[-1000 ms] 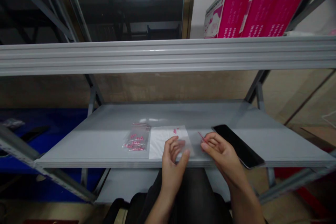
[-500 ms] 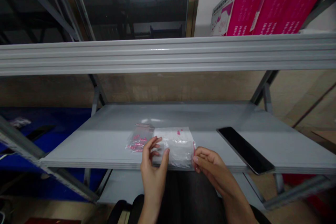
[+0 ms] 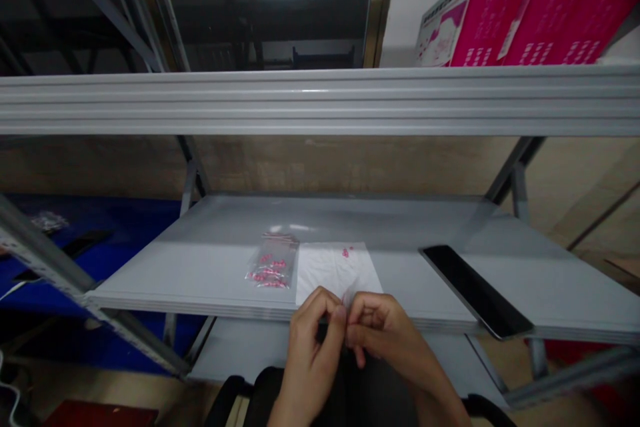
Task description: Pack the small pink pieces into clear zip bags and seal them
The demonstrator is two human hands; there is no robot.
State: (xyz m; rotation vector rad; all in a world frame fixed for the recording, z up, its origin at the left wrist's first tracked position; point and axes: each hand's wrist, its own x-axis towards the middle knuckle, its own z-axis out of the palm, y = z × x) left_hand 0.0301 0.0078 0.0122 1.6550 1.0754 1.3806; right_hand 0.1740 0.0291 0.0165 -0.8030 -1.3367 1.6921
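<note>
My left hand (image 3: 316, 340) and my right hand (image 3: 383, 327) meet at the shelf's front edge, fingertips pinched close together. Between them is a clear zip bag (image 3: 349, 291), mostly hidden by the fingers; only a bit of film and a reddish edge show. Just beyond lies a white sheet (image 3: 325, 267), paper or tissue, with a few small pink pieces (image 3: 346, 253) near its far right corner. Left of the sheet, a filled clear zip bag (image 3: 271, 271) with several pink bead-like pieces rests flat on the shelf.
A black tablet-like device (image 3: 477, 292) lies at right, its near end overhanging the front edge of the grey shelf (image 3: 390, 220). An upper shelf beam (image 3: 300, 103) crosses above, with pink boxes (image 3: 495, 13) on it. A blue surface (image 3: 130, 233) is at left.
Both hands have come together and nearer to me, drawing the clear bag off the white sheet. My left hand, open before, is now pinched. The view has shifted slightly.
</note>
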